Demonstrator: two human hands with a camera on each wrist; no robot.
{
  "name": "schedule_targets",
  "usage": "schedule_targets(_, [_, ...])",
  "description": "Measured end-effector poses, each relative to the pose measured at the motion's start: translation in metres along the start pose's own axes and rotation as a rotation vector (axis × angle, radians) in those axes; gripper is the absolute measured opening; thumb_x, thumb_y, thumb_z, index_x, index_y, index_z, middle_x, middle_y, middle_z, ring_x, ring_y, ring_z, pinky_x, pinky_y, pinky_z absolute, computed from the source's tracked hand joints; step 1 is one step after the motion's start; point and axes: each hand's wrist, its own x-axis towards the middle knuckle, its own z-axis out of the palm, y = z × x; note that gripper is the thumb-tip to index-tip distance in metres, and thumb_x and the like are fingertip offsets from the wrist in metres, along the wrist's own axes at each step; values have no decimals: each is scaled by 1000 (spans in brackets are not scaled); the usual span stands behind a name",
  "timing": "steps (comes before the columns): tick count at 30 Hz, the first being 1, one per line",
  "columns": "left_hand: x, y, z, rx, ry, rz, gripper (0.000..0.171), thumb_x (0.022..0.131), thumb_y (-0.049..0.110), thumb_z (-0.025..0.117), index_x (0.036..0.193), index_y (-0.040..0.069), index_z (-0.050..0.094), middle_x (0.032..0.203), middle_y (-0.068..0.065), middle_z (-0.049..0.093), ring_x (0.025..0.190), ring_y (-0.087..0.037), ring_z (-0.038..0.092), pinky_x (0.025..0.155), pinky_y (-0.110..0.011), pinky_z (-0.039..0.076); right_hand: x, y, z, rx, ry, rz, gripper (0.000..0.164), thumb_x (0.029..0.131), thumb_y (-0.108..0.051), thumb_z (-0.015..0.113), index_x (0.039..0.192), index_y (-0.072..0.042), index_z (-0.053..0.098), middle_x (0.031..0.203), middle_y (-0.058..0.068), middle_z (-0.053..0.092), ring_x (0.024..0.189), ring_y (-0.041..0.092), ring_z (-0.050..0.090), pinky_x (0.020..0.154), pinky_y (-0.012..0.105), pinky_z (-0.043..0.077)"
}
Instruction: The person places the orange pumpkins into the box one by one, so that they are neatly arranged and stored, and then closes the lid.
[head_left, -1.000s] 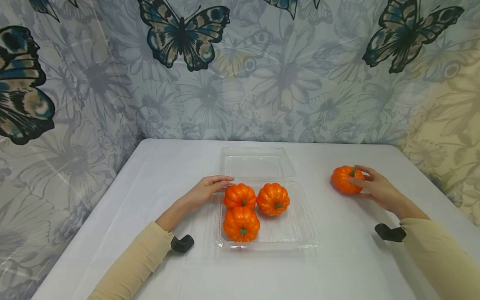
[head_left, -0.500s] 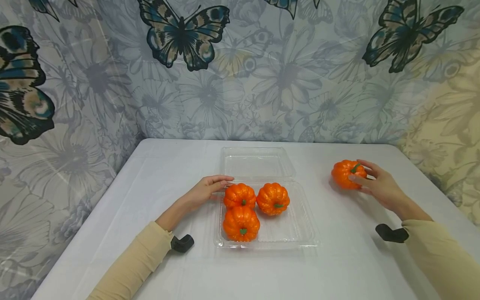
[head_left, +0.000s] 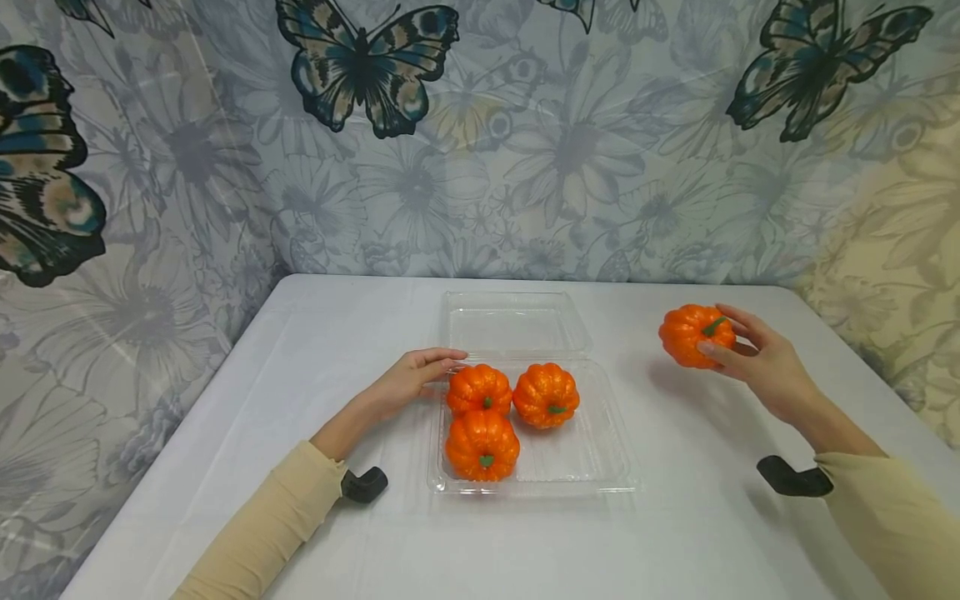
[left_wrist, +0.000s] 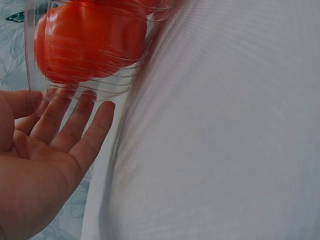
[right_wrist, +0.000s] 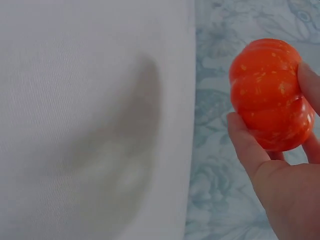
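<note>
A small orange toy pumpkin point(head_left: 687, 336) with a green stem is lifted off the white table. My right hand point(head_left: 772, 367) grips it from its right side, thumb in front and fingers behind; the right wrist view shows the ribbed pumpkin point(right_wrist: 270, 95) between thumb and fingers. A clear plastic clamshell container point(head_left: 577, 467) lies with its lid point(head_left: 513, 325) folded back. Inside sit a back-left pumpkin point(head_left: 478, 390), a front-left pumpkin point(head_left: 483, 446) and a back-right pumpkin point(head_left: 546, 396). My left hand point(head_left: 408, 383) holds the container's left rim near the hinge, with fingertips against its side wall.
A white cloth covers the table point(head_left: 360, 542). Butterfly-and-flower patterned wall covering point(head_left: 480, 183) rises behind the table and on both sides. Each sleeve has a black wrist device point(head_left: 365, 485) at its cuff.
My right hand has raised the fourth pumpkin from the table, and its shadow now lies apart below it. The left hand and the container have stayed in place.
</note>
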Motion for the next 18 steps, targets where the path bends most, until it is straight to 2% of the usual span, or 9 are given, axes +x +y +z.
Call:
schedule_targets(2, [0, 0, 0, 1, -1, 0, 39, 103, 19, 43, 136, -2, 48, 134, -15, 53, 119, -30, 51, 95, -46, 44, -2, -3, 2, -3, 4, -20, 74, 94, -28, 62, 154, -26, 18, 151, 29, 10, 100, -7, 47, 76, 18, 51])
schedule_targets(4, [0, 1, 0, 0, -3, -1, 39, 103, 19, 43, 136, -2, 47, 134, -15, 53, 119, -30, 51, 95, -46, 44, -5, -6, 4, -25, 7, -35, 74, 94, -28, 62, 154, -26, 18, 151, 29, 12, 102, -5, 48, 75, 17, 50])
schedule_targets(7, [-1, 1, 1, -3, -4, 1, 39, 103, 19, 43, 136, -2, 48, 134, -16, 53, 119, -31, 50, 96, -47, 43, -10, -12, 10, -63, 11, -67, 72, 95, -25, 61, 154, -25, 19, 149, 29, 17, 115, 16, 49, 75, 14, 49])
schedule_targets(11, [-1, 2, 0, -3, -1, 1, 39, 103, 21, 44, 135, -1, 49, 134, -15, 54, 119, -31, 50, 96, -47, 43, -17, -20, 19, -111, 10, -139, 70, 95, -19, 60, 153, -22, 22, 147, 28, 22, 122, 44, 39, 75, 12, 48])
schedule_targets(15, [0, 0, -1, -6, -2, -3, 40, 103, 21, 45, 136, -1, 49, 134, -14, 54, 119, -30, 51, 96, -47, 43, -23, -27, 28, -118, -1, -188, 68, 95, -15, 61, 152, -21, 25, 147, 25, 26, 121, 43, 40, 76, 11, 47])
schedule_targets(18, [1, -1, -1, -8, -2, -2, 40, 102, 21, 45, 136, -1, 48, 134, -14, 54, 119, -30, 51, 96, -47, 43, -28, -32, 36, -106, -13, -222, 68, 93, -12, 63, 151, -18, 27, 146, 21, 29, 122, 37, 44, 78, 12, 47])
